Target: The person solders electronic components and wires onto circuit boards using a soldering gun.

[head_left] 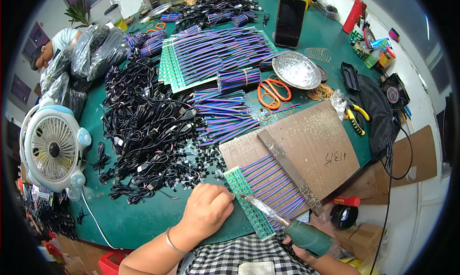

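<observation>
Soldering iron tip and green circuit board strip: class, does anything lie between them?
Nothing visible does. The soldering iron, held in the right hand, has its tip right over the green circuit board strip. The left hand presses beside it, left of the tip.

The left hand (207,211) rests knuckles-up on the green table (139,220), its fingertips touching the edge of a green circuit-board strip (249,205). The right hand (302,248) grips the green handle of a soldering iron (282,222), whose tip sits on the strip where striped purple-and-blue ribbon wires (273,186) meet it. The wires lie on a brown cardboard sheet (316,141) under a flat metal bar (287,167). Beside the left hand spreads a heap of black cables (143,131). Farther back lie orange scissors (273,90), a round metal dish (296,70) and a white fan (52,148).
</observation>
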Motion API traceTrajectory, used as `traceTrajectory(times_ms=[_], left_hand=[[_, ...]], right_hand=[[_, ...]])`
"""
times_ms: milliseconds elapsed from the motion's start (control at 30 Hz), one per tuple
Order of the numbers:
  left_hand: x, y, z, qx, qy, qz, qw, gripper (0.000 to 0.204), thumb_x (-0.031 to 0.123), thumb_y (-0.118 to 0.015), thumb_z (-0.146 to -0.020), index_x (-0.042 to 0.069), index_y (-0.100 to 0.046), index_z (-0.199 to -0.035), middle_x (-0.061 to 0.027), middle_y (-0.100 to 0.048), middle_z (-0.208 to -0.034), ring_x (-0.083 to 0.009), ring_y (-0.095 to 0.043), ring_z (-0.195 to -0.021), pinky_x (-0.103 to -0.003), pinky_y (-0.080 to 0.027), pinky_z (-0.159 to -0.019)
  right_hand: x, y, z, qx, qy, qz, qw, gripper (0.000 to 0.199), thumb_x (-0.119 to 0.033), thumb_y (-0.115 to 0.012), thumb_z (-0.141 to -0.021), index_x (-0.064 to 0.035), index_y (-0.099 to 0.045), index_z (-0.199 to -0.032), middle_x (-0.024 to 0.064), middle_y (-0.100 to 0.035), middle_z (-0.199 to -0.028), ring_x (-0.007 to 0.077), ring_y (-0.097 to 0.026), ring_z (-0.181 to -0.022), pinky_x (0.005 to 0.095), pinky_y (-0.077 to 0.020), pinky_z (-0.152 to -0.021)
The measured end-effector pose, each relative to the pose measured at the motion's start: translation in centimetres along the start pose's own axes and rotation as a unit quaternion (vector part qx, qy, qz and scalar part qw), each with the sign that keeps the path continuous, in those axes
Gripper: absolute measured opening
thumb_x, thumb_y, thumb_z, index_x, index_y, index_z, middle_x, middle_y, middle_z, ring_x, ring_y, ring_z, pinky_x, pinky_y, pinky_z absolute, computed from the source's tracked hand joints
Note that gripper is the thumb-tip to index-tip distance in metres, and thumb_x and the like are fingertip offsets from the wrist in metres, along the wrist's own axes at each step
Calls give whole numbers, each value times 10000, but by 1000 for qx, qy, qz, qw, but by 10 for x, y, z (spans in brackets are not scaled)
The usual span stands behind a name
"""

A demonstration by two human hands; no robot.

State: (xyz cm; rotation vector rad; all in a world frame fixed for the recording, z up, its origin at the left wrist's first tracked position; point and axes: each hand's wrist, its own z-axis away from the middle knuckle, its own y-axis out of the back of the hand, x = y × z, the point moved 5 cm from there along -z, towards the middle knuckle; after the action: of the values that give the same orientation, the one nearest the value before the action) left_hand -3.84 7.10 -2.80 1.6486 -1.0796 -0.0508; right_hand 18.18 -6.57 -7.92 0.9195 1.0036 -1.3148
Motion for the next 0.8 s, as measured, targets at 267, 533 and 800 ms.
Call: traceTrajectory(times_ms=[267,533,800], left_hand=[[-1,2,-2,17,-9,22,1000,267,-7,-720,-595,83,-606,-818,-45,-613,-784,-228,-582,-689,-348,-455,-616],[-1,2,-1,-2,-6,35,999,201,23,-704,-659,62,-608,-831,-44,-596,-829,-226,-575,-745,-345,-456,-685],[-1,2,0,-9,-8,36,999,213,26,-709,-656,60,-605,-839,-48,-595,-849,-229,-574,-767,-346,-457,-693]], right_hand=[[26,-1,7,22,7,81,996,387,-197,-687,-846,70,-579,-1104,113,-670,-956,194,-661,-862,274,-531,-797],[5,-3,0,21,93,151,984,442,-345,-733,-769,27,-644,-991,94,-664,-862,223,-656,-778,308,-522,-731],[27,2,8,74,136,166,974,454,-396,-706,-792,15,-655,-980,114,-664,-872,267,-656,-774,330,-528,-714]])
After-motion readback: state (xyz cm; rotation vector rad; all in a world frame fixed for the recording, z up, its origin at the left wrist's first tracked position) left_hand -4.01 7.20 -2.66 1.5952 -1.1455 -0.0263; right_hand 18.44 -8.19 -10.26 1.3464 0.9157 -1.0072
